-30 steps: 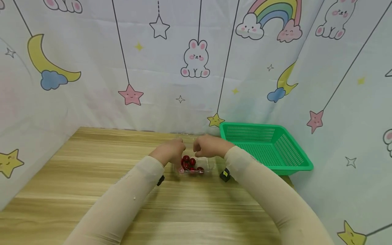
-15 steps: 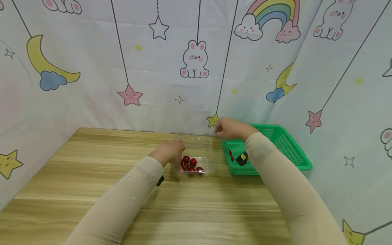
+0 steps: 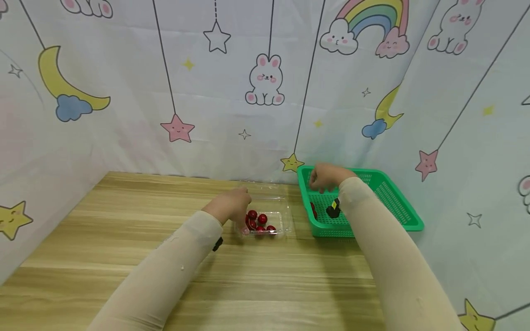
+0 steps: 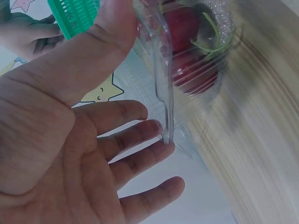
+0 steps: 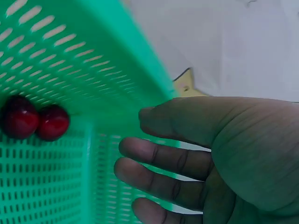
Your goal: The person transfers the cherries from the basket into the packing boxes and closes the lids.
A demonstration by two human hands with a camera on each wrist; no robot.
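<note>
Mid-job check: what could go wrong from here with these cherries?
The left hand touches one side of the clear container; pressing harder might tip it and roll the cherries inside.
The right hand is at the green basket; it could bump it on leaving and jolt the two cherries visible there.

Left arm [image 3: 161,271] and right arm [image 3: 399,257] both reach forward. Left grip [image 3: 229,204] (a bare hand): fingers [image 4: 140,161] spread, nearly straight. Right grip [image 3: 329,177]: fingers extended, thumb [image 5: 182,119] apart from them.

Red cherries [image 3: 262,219] in clr box [image 3: 276,219], 2 in grn basket [image 3: 393,202].
</note>
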